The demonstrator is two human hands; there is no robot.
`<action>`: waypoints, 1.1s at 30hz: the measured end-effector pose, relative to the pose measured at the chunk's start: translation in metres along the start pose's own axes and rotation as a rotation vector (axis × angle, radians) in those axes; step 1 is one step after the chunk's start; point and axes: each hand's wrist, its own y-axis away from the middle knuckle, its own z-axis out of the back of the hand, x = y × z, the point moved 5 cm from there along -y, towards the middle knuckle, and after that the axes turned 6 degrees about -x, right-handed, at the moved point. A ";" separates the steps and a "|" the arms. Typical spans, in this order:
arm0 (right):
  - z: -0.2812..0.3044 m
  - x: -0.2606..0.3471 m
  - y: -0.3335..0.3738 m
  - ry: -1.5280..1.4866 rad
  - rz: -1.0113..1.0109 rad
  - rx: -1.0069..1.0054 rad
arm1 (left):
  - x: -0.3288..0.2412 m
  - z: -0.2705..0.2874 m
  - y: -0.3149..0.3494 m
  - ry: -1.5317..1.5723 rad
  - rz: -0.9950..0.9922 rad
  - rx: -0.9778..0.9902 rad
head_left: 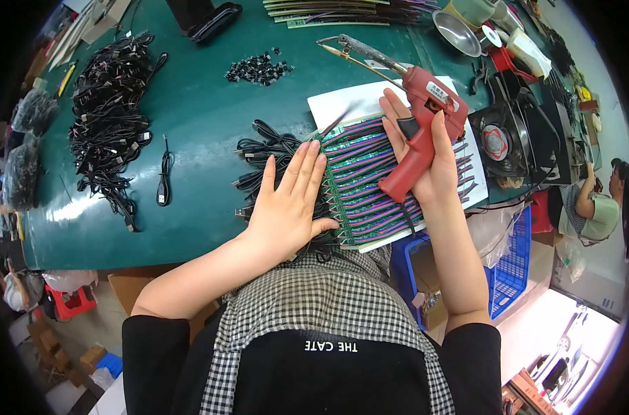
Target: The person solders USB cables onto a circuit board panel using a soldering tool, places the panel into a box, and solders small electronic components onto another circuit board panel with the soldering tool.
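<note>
A red soldering gun (425, 131) with a long metal tip rests in my right hand (432, 159), between the thumb and the loosely curved fingers. Its tip points to the far left, above the table. Beneath it lies a row of narrow green circuit strips (370, 183) with coloured wires, on a white board. My left hand (290, 194) is flat, fingers stretched out, along the strips' left ends. Black cables (269, 149) with plugs lie beside and partly under that hand. A thin dark wire or strip (339, 119), blurred at one end, sticks up at the top left corner of the strips.
On the green table (204, 111) are a large heap of black cables (114, 111), one coiled cable (164, 173) and a pile of small black parts (259, 69). A black fan (498, 142) stands at the right, with a metal dish (457, 33) beyond. Blue crates (511, 266) sit below the edge.
</note>
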 end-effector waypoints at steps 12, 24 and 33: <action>0.003 0.006 -0.003 -0.166 -0.002 0.150 | 0.065 0.032 -0.054 0.913 0.149 0.046; 0.011 0.005 -0.003 -0.288 -0.033 0.159 | 0.169 0.146 0.183 1.636 -0.264 -0.368; 0.005 0.006 0.001 -0.210 -0.009 0.141 | 0.166 0.103 0.362 1.041 1.262 -0.060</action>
